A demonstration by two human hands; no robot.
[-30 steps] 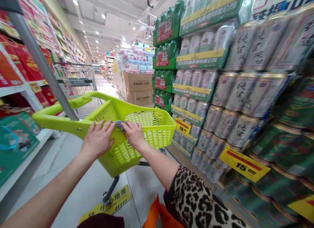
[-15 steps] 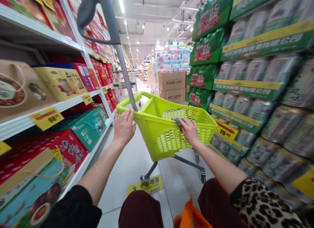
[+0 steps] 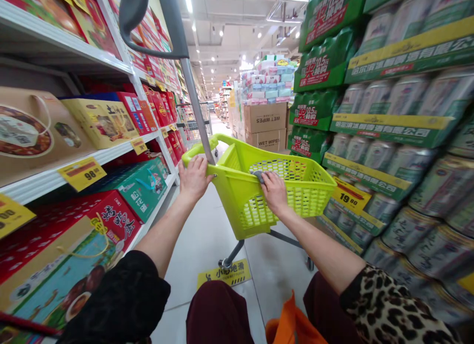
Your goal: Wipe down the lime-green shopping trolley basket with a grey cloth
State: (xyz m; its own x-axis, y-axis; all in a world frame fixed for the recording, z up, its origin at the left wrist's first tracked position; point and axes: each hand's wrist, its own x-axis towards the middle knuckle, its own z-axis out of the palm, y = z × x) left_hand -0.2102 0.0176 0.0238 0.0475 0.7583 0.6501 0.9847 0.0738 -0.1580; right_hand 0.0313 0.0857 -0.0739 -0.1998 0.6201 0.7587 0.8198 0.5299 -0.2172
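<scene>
A lime-green plastic shopping cart [image 3: 296, 206] stands in the aisle in front of me, its grey pull handle [image 3: 151, 18] rising up to the top left. My left hand [image 3: 194, 178] grips the cart's rim at the near left corner, by the base of the handle pole. My right hand [image 3: 274, 192] rests on the near rim, fingers pressed down on a small grey cloth [image 3: 258, 176]. The basket looks empty inside.
Shelves of red, green and yellow gift boxes [image 3: 99, 122] line the left. Stacked trays of beer cans [image 3: 385, 136] fill the right. Cardboard "WET WIPES" boxes [image 3: 264, 119] stand ahead. A yellow floor sticker [image 3: 224, 274] lies under the cart. Another wire cart [image 3: 192, 122] is further down the aisle.
My left hand slid from beside my right hand to the cart's left corner. The view swung left and the cart now sits further out in front of me.
</scene>
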